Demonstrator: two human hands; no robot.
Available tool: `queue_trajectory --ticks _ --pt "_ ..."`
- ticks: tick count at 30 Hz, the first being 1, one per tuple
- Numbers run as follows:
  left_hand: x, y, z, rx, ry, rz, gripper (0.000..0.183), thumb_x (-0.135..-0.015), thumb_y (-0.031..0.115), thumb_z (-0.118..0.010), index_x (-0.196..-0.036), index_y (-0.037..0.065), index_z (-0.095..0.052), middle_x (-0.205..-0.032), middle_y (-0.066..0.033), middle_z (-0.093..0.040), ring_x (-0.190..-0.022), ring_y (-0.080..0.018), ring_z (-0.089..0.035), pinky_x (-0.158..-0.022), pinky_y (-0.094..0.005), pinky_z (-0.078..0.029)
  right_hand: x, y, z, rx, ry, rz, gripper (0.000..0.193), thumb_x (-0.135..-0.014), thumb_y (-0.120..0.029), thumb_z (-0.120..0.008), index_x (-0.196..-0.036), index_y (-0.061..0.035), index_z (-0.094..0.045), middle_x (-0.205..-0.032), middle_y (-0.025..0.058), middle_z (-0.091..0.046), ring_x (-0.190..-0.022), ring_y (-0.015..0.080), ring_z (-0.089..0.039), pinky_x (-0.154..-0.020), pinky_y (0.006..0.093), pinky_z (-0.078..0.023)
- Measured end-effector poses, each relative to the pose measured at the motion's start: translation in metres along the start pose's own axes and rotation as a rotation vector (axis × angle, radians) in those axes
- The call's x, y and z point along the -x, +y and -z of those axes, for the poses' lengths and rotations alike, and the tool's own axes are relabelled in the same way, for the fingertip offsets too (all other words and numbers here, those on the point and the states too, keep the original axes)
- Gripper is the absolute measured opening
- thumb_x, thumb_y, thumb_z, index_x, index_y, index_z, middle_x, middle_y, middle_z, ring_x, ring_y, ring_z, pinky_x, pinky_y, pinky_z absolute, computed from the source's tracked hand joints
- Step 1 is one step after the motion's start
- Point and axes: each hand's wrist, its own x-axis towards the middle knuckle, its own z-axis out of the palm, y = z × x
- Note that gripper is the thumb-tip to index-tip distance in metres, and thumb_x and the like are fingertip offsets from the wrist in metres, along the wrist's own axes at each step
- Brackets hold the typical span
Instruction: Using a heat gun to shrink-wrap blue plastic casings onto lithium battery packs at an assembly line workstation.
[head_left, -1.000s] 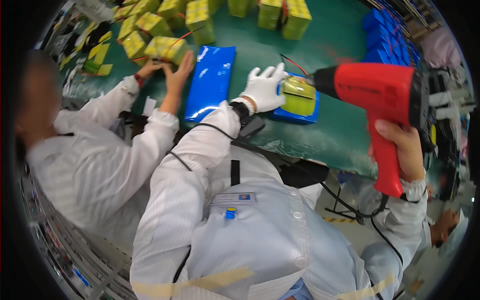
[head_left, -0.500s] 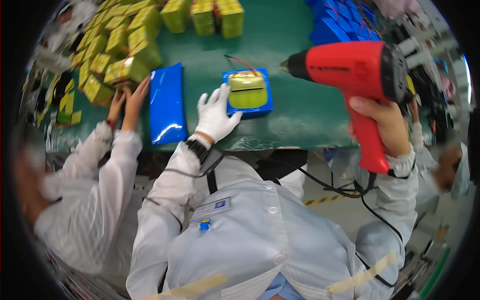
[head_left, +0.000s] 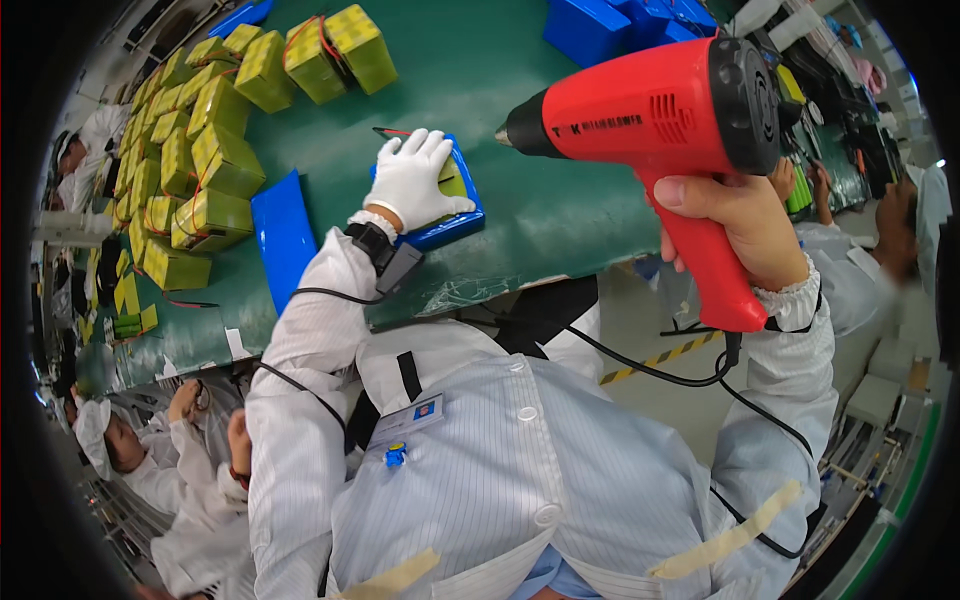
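Observation:
My left hand [head_left: 415,178], in a white glove, lies with spread fingers over the top of a battery pack in blue wrap [head_left: 452,228]. A strip of the pack's yellow-green face shows beside the fingers, and much of it is hidden under the hand. A red and black lead sticks out at its far side. My bare right hand [head_left: 738,222] is wrapped round the handle of a red heat gun [head_left: 630,115]. The gun's metal nozzle points left toward the pack, with a gap between them. Left of my left wrist lies a flat blue sleeve [head_left: 283,240].
Many yellow-green battery packs [head_left: 220,165] with leads crowd the left of the green table [head_left: 560,215]. Blue packs [head_left: 610,30] stand at the far edge. The gun's black cord [head_left: 650,370] hangs by my right arm. Other people [head_left: 150,460] are to the left and right.
My left hand has moved from the pack's near left edge onto its top. The view has turned, and the neighbour's hands at the left have left the yellow-green packs. The heat gun stays in my right hand.

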Motion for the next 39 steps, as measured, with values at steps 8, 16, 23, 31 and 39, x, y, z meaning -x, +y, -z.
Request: queue_trajectory --ticks 8,16,23,31,39 --pt "-0.009 -0.008 0.008 -0.067 -0.121 -0.112 0.099 -0.064 0.065 -0.085 -0.143 0.012 -0.059 -0.153 -0.0109 -0.053 -0.149 -0.0322 -0.041 -0.119 -0.0560 -0.032 0.014 0.016 0.010 -0.046 0.005 -0.030 0.045 -0.086 -0.016 -0.079 -0.122 0.0043 -0.061 -0.096 0.0138 -0.067 -0.061 0.0215 -0.069 -0.052 0.0331 -0.057" --pt "0.022 0.009 0.003 -0.084 -0.065 -0.206 0.066 -0.075 0.056 -0.081 -0.134 0.029 -0.068 -0.158 -0.0132 -0.047 -0.149 -0.0411 -0.035 -0.118 -0.0607 -0.029 0.028 0.034 0.012 -0.072 -0.027 -0.127 0.053 -0.080 -0.020 -0.083 -0.123 0.0029 -0.063 -0.095 0.0130 -0.067 -0.063 0.0219 -0.068 -0.054 0.0343 -0.056" --pt "0.065 0.019 -0.017 -0.070 0.069 -0.193 0.053 -0.082 0.029 -0.079 -0.134 0.029 -0.068 -0.153 -0.0115 -0.052 -0.143 -0.0381 -0.043 -0.113 -0.0597 -0.034 0.048 0.050 0.019 -0.111 0.000 -0.161 0.056 -0.080 -0.020 -0.082 -0.126 0.0030 -0.062 -0.102 0.0142 -0.066 -0.066 0.0223 -0.068 -0.057 0.0338 -0.056" --pt "0.058 0.045 -0.010 -0.226 0.122 -0.146 0.059 -0.078 0.019 -0.076 -0.135 0.025 -0.064 -0.140 -0.0075 -0.059 -0.133 -0.0340 -0.052 -0.107 -0.0596 -0.040 0.063 0.067 0.015 -0.167 0.039 -0.108 0.054 -0.082 -0.020 -0.079 -0.127 0.0034 -0.062 -0.104 0.0150 -0.067 -0.066 0.0219 -0.068 -0.057 0.0337 -0.057" --pt "0.106 0.031 -0.009 -0.238 0.102 -0.076 0.057 -0.080 0.017 -0.074 -0.135 0.024 -0.063 -0.141 -0.0092 -0.061 -0.133 -0.0328 -0.054 -0.108 -0.0593 -0.040 0.069 0.094 0.007 -0.243 0.011 -0.134 0.056 -0.080 -0.019 -0.079 -0.129 0.0031 -0.061 -0.106 0.0158 -0.067 -0.064 0.0229 -0.069 -0.055 0.0333 -0.057"
